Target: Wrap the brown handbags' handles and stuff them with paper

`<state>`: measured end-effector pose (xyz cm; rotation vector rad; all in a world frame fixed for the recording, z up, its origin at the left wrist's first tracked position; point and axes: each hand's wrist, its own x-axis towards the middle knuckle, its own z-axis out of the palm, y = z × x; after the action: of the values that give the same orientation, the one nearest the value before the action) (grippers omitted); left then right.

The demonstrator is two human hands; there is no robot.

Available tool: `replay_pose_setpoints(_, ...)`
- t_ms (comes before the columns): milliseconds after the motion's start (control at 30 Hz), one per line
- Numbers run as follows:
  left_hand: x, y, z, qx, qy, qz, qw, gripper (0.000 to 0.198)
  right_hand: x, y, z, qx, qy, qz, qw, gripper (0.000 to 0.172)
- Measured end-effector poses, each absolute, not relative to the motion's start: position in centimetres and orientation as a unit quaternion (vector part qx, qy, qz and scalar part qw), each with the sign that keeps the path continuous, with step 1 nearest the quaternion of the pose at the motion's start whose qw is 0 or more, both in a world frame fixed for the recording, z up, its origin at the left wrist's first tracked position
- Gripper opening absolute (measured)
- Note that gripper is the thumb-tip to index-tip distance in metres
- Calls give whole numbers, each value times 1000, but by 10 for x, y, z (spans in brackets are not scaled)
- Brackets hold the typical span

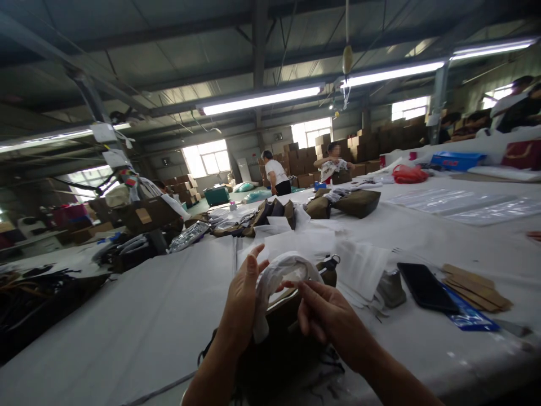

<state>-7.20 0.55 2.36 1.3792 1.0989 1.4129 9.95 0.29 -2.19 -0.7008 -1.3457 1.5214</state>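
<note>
A dark olive handbag [270, 352] stands on the white-covered table in front of me, with a zipper along its top edge. Its arched handle [291, 262] is wrapped in thin white material. My left hand [240, 299] lies along the left side of the handle, fingers stretched out and apart. On the other side, my right hand [327, 313] is closed in a pinch on the white wrapping at the handle's right end. A metal ring on a strap tab [333, 261] shows at the bag's far corner. The bag's lower part is dark and partly hidden by my forearms.
At right lie a black phone [426, 287], brown paper tags [477, 286] and a blue packet [471, 316]. White sheets [359, 268] are just beyond the bag. More olive bags [357, 203] sit farther back, near a red plastic bag [409, 173]. Several people work in the background.
</note>
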Motion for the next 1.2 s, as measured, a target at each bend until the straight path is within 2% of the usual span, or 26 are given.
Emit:
replay_pose_setpoints(67, -73, 8, 25, 521, 428, 544, 500, 62, 99, 3, -16, -282, -570, 613, 469, 53)
replay_pose_setpoints(133, -75, 11, 29, 518, 423, 524, 528, 60, 100, 0, -14, -291, -587, 599, 461, 54)
replay_pose_setpoints(233, -76, 16, 38, 547, 425, 545, 472, 46, 103, -8, -15, -344, -627, 494, 495, 50)
replay_pose_setpoints(300, -76, 18, 45, 577, 428, 559, 414, 38, 106, -15, -13, -388, -634, 369, 558, 41)
replay_pose_setpoints(367, -75, 18, 53, 608, 426, 561, 366, 33, 110, -21, -8, -389, -614, 317, 609, 32)
replay_pose_setpoints(467, -71, 14, 62, 639, 413, 565, 320, 28, 119, -20, 6, -289, -574, 484, 594, 28)
replay_pose_setpoints(567, -69, 11, 68, 645, 403, 573, 307, 26, 125, -11, 20, -179, -552, 625, 523, 36)
replay_pose_setpoints(633, -67, 10, 70, 640, 400, 581, 305, 25, 126, -6, 27, -173, -579, 603, 520, 36)
replay_pose_setpoints(700, -66, 9, 71, 635, 398, 589, 304, 25, 124, -3, 33, -209, -613, 544, 533, 26)
replay_pose_setpoints(833, -63, 6, 72, 633, 384, 605, 292, 24, 117, 1, 41, -285, -649, 473, 523, 42)
replay_pose_setpoints(1033, -61, -2, 70, 667, 403, 591, 208, 19, 115, 9, 45, -314, -678, 455, 485, 45)
replay_pose_setpoints(1200, -64, -12, 71, 723, 386, 555, 141, 14, 114, 9, 49, -279, -676, 472, 492, 39)
